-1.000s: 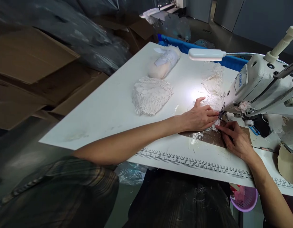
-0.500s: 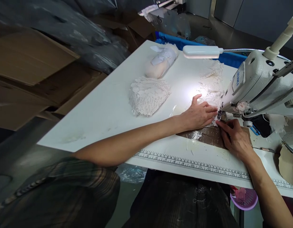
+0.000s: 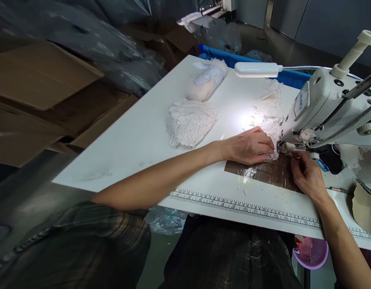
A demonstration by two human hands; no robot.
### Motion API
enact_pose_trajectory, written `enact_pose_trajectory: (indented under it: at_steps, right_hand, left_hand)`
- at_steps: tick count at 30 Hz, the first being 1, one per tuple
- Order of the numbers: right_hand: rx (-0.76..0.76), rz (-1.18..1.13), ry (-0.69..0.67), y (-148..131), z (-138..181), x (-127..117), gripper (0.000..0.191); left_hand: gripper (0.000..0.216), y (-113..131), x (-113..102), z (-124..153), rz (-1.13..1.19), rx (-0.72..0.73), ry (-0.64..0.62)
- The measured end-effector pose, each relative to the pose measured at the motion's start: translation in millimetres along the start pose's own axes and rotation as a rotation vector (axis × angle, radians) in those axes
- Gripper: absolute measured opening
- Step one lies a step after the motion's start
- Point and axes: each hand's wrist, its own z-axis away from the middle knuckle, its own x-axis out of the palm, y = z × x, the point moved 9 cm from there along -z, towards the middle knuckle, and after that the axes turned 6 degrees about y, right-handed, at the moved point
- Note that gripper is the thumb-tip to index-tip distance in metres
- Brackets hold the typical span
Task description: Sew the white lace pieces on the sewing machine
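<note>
My left hand lies palm down on a strip of white lace, fingers pressed together, pushing the lace against the presser foot of the white sewing machine. My right hand rests just right of the foot on the brown taped patch, fingers curled near the machine's underside; what they touch is hidden. The lace runs back from the needle under the white lamp.
A pile of folded lace and a wrapped pale bundle lie on the white table. A printed ruler runs along the front edge. Cardboard boxes stand left, a purple basket hangs below right.
My left hand has drawn its thumb in and flattened over the lace. My right hand has slid right, away from the presser foot, toward the machine's underside.
</note>
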Motion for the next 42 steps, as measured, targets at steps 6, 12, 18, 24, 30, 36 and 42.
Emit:
enact_pose_trajectory:
  at_steps: [6,12,18,24,30,36,42]
  right_hand:
    - [-0.02,0.018,0.003,-3.5,0.9,0.9,0.027]
    - [-0.033,0.05,-0.014,-5.1,1.2,2.7,0.03]
    - [-0.035,0.056,-0.027,-5.7,2.6,4.3,0.03]
    - [-0.047,0.048,-0.02,-4.8,4.1,5.5,0.032]
    - [-0.067,0.053,-0.005,-3.9,4.2,6.2,0.03]
    - [-0.074,0.041,-0.011,-3.9,3.6,6.4,0.029]
    - [-0.116,-0.002,-0.004,-10.3,3.5,4.9,0.03]
  left_hand:
    - [0.024,-1.1,11.1,-1.4,0.005,0.004,0.036]
    - [0.029,-5.5,5.5,-4.1,-0.034,-0.053,0.102]
    - [0.029,1.6,14.8,-2.9,-0.024,0.002,0.025]
    - [0.027,0.3,21.4,-1.6,-0.023,-0.025,-0.022]
    - [0.027,6.5,17.5,0.2,-0.067,0.055,0.049]
    - [0.024,6.8,13.0,1.2,-0.059,0.06,0.101]
    - [0.026,5.6,15.0,0.9,-0.081,0.058,0.075]
